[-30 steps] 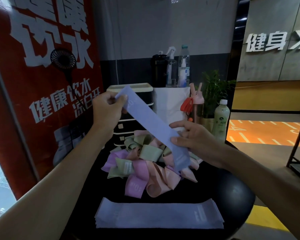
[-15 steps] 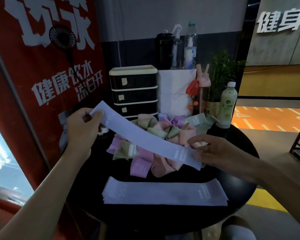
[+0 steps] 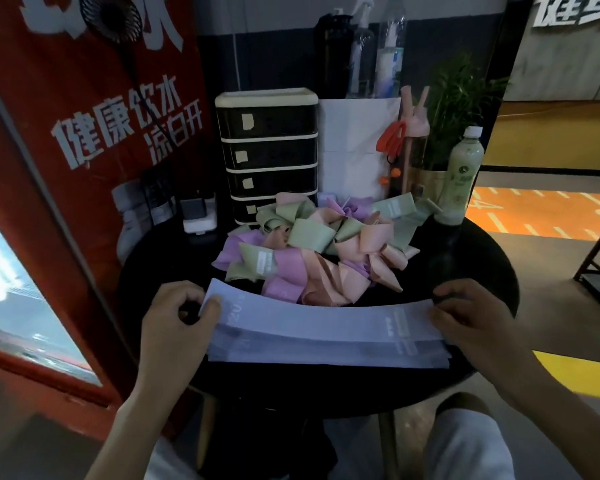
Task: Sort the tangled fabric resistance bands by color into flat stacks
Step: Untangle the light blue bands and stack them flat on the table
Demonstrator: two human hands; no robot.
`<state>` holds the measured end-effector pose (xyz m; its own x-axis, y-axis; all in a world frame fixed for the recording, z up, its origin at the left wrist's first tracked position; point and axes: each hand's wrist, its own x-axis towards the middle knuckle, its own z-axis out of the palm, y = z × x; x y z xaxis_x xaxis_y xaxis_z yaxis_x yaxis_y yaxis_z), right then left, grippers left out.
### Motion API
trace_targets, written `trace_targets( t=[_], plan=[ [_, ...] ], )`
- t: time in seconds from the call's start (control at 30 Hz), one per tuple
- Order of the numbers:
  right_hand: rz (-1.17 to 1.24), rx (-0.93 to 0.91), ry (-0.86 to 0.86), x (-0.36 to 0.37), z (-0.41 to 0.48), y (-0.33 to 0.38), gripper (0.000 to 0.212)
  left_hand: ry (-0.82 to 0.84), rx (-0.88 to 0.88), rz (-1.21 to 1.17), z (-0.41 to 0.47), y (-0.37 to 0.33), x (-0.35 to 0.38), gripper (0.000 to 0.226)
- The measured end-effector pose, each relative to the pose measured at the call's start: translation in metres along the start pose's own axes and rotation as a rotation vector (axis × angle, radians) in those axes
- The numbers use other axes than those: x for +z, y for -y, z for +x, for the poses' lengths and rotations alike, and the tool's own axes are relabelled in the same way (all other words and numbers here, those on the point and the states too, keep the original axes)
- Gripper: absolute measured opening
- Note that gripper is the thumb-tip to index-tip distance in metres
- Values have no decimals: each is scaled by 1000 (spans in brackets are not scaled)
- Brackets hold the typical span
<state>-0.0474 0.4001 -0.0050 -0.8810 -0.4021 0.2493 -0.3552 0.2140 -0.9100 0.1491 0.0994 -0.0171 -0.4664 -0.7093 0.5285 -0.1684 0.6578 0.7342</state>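
Observation:
A lavender-blue band (image 3: 319, 318) lies stretched over the flat stack of same-coloured bands (image 3: 326, 355) at the near edge of the round black table (image 3: 471, 251). My left hand (image 3: 177, 327) pinches the band's left end, which still curls up off the stack. At the band's right end my right hand (image 3: 471, 320) holds it down, fingers curled over it. Behind the stack sits the tangled pile of green, pink and peach bands (image 3: 312, 247).
A black drawer unit (image 3: 267, 150), a white bag (image 3: 357, 147), spray bottles (image 3: 361, 46), a pink bottle with an orange strap (image 3: 413, 140), a plant (image 3: 461, 109) and a green drink bottle (image 3: 459, 174) crowd the table's far side. A red banner (image 3: 84, 133) stands left.
Both hands have brought the lavender-blue band down from above the pile onto the flat stack at the near edge. The camera has tilted downward.

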Motion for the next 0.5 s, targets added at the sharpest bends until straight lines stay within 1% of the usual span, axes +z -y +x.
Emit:
trace_targets(
  t=[0.1,0.2,0.37,0.5],
  plan=[
    [-62,-40,-27,4,-5,-8,24,21,-27,-9,-11,3,2,18],
    [-67,-54,-61,6,-8,-10,24,21,-37,-17,-17,5,3,19],
    [-39,-49,-59,7,-12,-13,20,53,-36,-19,-21,10,4,17],
    [-67,-63,-51,7,-12,-18,19,71,-29,-1,-22,11,6,18]
  ],
)
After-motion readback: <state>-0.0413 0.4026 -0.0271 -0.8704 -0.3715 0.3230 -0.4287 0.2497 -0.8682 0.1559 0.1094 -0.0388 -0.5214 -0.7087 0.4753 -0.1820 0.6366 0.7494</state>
